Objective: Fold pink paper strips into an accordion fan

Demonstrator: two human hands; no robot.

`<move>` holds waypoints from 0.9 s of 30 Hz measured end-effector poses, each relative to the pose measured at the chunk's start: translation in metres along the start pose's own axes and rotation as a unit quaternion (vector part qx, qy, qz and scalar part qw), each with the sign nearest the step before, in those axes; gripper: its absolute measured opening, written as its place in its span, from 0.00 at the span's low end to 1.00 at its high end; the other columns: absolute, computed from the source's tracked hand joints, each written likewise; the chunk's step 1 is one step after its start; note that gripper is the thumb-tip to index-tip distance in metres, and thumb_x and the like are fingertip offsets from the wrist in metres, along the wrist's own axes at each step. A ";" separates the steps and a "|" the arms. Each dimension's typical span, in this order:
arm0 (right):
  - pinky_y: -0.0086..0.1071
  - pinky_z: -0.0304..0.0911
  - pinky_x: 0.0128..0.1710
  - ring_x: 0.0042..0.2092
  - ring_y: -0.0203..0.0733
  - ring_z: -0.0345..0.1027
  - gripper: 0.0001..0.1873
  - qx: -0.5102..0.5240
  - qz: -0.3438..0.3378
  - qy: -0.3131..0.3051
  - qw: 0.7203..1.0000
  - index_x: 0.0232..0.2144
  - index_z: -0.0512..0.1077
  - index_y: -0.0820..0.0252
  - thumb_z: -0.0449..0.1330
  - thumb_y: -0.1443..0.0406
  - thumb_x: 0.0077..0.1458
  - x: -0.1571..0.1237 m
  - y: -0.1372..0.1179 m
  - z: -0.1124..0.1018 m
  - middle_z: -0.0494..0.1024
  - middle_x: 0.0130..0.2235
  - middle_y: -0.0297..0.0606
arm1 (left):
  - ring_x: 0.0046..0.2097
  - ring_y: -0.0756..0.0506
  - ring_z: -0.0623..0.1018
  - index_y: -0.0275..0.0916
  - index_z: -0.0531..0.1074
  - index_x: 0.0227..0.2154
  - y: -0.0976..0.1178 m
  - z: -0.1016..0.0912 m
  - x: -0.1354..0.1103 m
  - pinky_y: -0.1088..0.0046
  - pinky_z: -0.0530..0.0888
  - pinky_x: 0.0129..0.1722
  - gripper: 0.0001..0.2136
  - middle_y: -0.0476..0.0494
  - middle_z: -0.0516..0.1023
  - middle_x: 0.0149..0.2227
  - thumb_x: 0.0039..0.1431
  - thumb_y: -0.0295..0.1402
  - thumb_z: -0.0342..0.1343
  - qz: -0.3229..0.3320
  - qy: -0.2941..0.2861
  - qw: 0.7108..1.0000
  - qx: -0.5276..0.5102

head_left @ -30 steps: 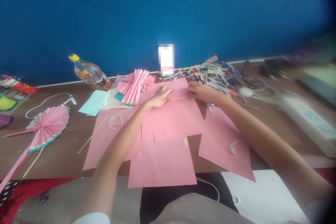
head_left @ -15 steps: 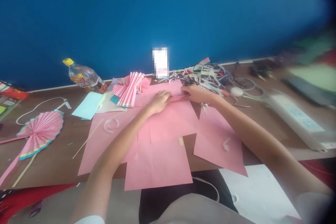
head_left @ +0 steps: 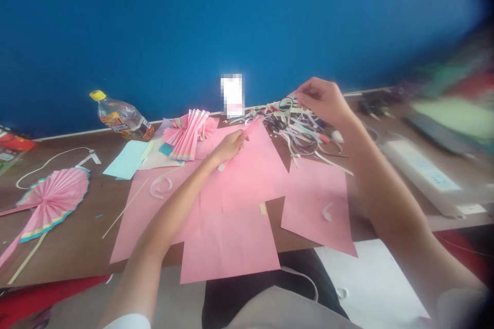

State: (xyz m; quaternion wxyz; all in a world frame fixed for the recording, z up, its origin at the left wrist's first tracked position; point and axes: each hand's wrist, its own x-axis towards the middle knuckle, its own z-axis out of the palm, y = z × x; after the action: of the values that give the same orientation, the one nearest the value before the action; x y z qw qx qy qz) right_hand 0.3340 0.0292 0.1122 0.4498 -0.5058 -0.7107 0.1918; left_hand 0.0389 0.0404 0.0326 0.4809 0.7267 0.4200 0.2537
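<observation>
My left hand (head_left: pixel 230 147) is closed around a narrow folded pink paper strip (head_left: pixel 253 127), held at a slant over the pink paper sheets (head_left: pixel 247 185). My right hand (head_left: pixel 322 97) is raised above a tangle of paper strips (head_left: pixel 304 133), thumb and fingers pinched together. What they hold is too small to make out; a bit of pale pink shows at the fingertips. A pleated pink paper fan (head_left: pixel 189 134) lies left of my left hand. Farther left is an open pink fan (head_left: pixel 64 195) with a blue and yellow edge.
A bottle with a yellow cap (head_left: pixel 121 117) leans near the blue wall (head_left: pixel 247 20). Light blue paper (head_left: pixel 125 159) lies before it. At the right are a white power strip (head_left: pixel 420 175) and a dark flat object (head_left: pixel 443 131). A bright pixelated rectangle (head_left: pixel 232 95) stands at the back.
My right hand has left the folded pink strip and risen to the right, over the tangle, where some strips have shifted. My left hand still holds the folded strip, now tilted up.
</observation>
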 end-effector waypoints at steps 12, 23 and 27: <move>0.28 0.59 0.28 0.26 0.31 0.61 0.12 0.038 0.016 0.012 0.999 0.36 0.71 0.60 0.57 0.57 0.59 0.026 0.004 0.001 0.73 0.27 0.33 | 0.23 0.53 0.70 0.35 0.67 0.41 -0.019 0.004 0.024 0.78 0.66 0.23 0.11 0.49 0.69 0.28 0.55 0.28 0.49 -0.090 0.044 0.984 -0.148; 0.32 0.55 0.22 0.21 0.38 0.62 0.09 -0.349 0.155 -0.332 0.863 0.22 0.73 0.58 0.62 0.74 0.34 0.008 0.043 0.012 0.74 0.23 0.38 | 0.16 0.57 0.56 0.39 0.67 0.39 -0.011 0.023 0.043 0.82 0.54 0.16 0.13 0.58 0.56 0.21 0.60 0.43 0.54 -0.100 0.012 0.960 -0.261; 0.34 0.58 0.24 0.23 0.40 0.65 0.09 -0.332 0.138 -0.331 0.872 0.21 0.72 0.58 0.61 0.74 0.34 0.008 0.050 0.015 0.75 0.24 0.38 | 0.15 0.58 0.51 0.39 0.65 0.33 -0.006 0.019 0.048 0.82 0.49 0.14 0.16 0.59 0.49 0.19 0.59 0.48 0.54 -0.075 -0.007 0.944 -0.323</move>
State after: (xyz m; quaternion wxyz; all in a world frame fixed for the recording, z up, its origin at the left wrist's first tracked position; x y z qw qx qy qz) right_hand 0.3480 0.0599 0.0710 -0.0376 -0.6256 -0.7625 0.1608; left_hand 0.0768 0.0735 0.0173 0.7102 0.5008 0.3655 0.3335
